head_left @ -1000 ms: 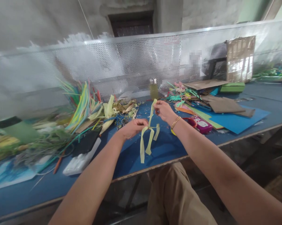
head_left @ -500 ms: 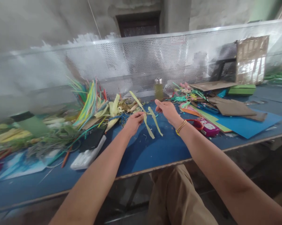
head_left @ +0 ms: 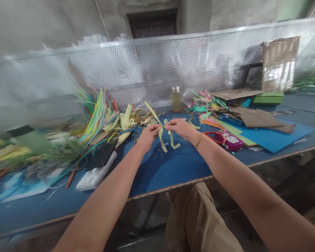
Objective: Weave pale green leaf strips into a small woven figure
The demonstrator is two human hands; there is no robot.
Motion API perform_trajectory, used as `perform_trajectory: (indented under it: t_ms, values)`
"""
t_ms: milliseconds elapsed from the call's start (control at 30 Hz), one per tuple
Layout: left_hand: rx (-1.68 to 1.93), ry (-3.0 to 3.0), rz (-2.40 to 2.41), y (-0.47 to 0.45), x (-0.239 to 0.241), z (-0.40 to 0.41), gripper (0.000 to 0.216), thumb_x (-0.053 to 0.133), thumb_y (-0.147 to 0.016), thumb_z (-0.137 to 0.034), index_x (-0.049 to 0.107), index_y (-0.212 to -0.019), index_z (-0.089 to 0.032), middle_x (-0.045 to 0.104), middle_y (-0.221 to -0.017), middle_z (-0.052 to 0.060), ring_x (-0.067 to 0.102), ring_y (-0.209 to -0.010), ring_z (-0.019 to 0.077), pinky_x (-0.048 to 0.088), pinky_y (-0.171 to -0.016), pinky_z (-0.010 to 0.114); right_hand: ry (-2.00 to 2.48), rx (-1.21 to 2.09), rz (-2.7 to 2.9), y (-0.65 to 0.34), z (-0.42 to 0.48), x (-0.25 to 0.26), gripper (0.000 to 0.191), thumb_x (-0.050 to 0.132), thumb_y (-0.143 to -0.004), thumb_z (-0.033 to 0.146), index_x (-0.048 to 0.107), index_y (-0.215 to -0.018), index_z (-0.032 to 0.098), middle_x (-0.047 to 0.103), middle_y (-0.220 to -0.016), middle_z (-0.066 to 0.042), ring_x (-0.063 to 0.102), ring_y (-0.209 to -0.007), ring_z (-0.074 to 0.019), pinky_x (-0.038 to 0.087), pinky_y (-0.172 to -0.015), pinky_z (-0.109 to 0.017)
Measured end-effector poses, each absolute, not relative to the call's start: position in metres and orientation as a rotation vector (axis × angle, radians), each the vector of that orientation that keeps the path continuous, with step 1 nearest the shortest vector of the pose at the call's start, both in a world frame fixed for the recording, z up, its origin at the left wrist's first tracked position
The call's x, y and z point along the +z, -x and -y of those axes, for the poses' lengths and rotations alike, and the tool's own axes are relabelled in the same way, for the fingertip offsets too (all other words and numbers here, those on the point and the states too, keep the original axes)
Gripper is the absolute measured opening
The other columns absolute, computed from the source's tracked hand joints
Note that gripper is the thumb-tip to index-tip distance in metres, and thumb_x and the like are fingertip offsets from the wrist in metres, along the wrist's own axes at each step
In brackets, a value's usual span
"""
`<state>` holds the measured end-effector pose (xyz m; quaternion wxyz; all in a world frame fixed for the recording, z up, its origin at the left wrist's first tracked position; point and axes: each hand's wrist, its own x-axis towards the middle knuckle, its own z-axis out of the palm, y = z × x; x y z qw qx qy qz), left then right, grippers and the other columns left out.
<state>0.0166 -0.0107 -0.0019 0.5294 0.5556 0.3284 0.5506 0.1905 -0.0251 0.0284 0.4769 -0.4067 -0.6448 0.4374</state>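
Pale yellow-green strips (head_left: 162, 140), like dried husk or leaf, hang between my two hands above the blue table (head_left: 167, 171). My left hand (head_left: 148, 137) is closed in a pinch on them where they cross. From the other side, my right hand (head_left: 180, 128) pinches the same strips, its fingertips close to the left ones. One strip sticks up to the upper left; others dangle, one with a bent end. Just right of my right hand, another pale strip (head_left: 193, 123) lies on the table. Fingertips hide the joint between the strips.
On the left are colored stems (head_left: 98, 112), husks (head_left: 126, 119), a black calculator-like device (head_left: 101, 157) and a white power strip (head_left: 90, 178). To the right lie red-handled scissors (head_left: 215, 137), a purple device (head_left: 232, 140), cardboard (head_left: 259, 118) and blue paper (head_left: 272, 140). A bottle (head_left: 176, 99) stands behind.
My right hand has come down and left to the strips and now pinches them beside my left hand. The right-hand hanging strip has shifted and its end is bent.
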Motion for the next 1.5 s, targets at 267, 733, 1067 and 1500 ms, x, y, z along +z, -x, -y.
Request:
perform_trajectory:
  t_ms: [267,733,1067,1500]
  values:
    - [1.332,-1.262,-0.699,-0.021,0.001,0.017,0.028,0.086,-0.058,-0.028,0.063,-0.067,-0.016,0.055,-0.059,-0.004,0.047,-0.054,0.0071,0.038,-0.053,0.021,0.847,0.999,1.55,-0.181,0.015,0.016,0.016,0.067,-0.072,0.032,0.063,-0.069,0.017,0.061,-0.067,0.001,0.051,-0.064,-0.0104,0.042,-0.068,-0.026]
    - [1.424,-1.056,-0.669,-0.026,-0.007,0.008,0.033,0.086,-0.059,-0.027,0.056,-0.071,-0.018,0.053,-0.061,-0.006,0.045,-0.05,0.005,0.036,-0.049,0.02,0.903,1.03,1.554,-0.176,0.015,0.012,0.026,0.069,-0.066,0.039,0.061,-0.065,0.015,0.052,-0.056,0.005,0.041,-0.056,-0.0079,0.035,-0.057,-0.024]
    - [1.44,-0.902,-0.612,-0.017,-0.001,0.003,0.036,0.089,-0.056,-0.021,0.058,-0.073,-0.017,0.058,-0.067,-0.006,0.05,-0.053,0.0036,0.041,-0.052,0.018,0.899,1.307,1.479,-0.177,0.015,0.017,0.008,0.064,-0.069,0.017,0.06,-0.062,0.018,0.068,-0.065,-0.004,0.056,-0.056,-0.0111,0.047,-0.057,-0.024]
    - [1.58,-0.717,-0.58,0.016,0.018,-0.008,0.026,0.081,-0.07,-0.021,0.056,-0.068,-0.019,0.057,-0.061,-0.004,0.052,-0.053,0.0072,0.045,-0.048,0.019,0.913,1.231,1.551,-0.185,0.022,0.023,0.014,0.07,-0.078,0.029,0.067,-0.071,0.018,0.068,-0.07,-0.003,0.043,-0.049,-0.0062,0.034,-0.04,-0.018]
